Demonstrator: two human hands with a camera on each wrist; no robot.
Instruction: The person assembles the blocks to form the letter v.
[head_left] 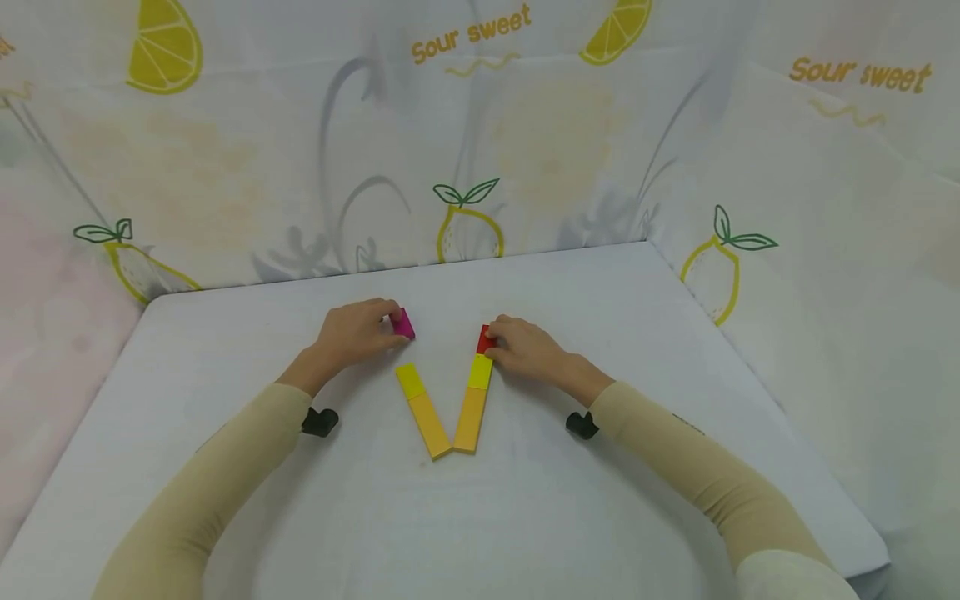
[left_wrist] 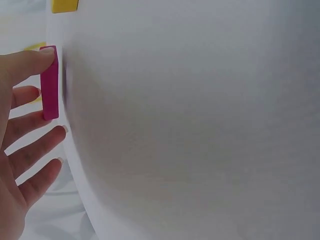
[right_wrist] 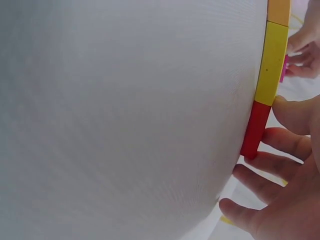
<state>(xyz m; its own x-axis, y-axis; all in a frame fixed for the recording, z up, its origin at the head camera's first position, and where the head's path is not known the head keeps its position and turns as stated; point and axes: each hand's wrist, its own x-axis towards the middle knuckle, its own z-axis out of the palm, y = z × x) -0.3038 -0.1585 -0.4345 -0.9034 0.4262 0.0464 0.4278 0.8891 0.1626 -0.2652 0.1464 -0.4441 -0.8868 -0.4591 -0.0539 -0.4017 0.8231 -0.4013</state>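
My left hand (head_left: 360,329) pinches a magenta block (head_left: 403,324) between thumb and fingers. In the left wrist view that magenta block (left_wrist: 49,85) is held just off the white surface, with the other fingers spread below. My right hand (head_left: 528,350) has its thumb and fingertips around a red block (head_left: 485,339) lying on the table. The red block (right_wrist: 256,130) meets the end of a yellow block (right_wrist: 271,65) in the right wrist view. Below it in the head view, an orange block (head_left: 470,421) continues that row.
A second slanted row, a yellow block (head_left: 410,380) above an orange block (head_left: 431,425), meets the first at the bottom in a V. The white table (head_left: 480,533) ends at a lemon-printed cloth (head_left: 555,158) behind. Dark wrist-worn pieces (head_left: 320,422) show under both forearms.
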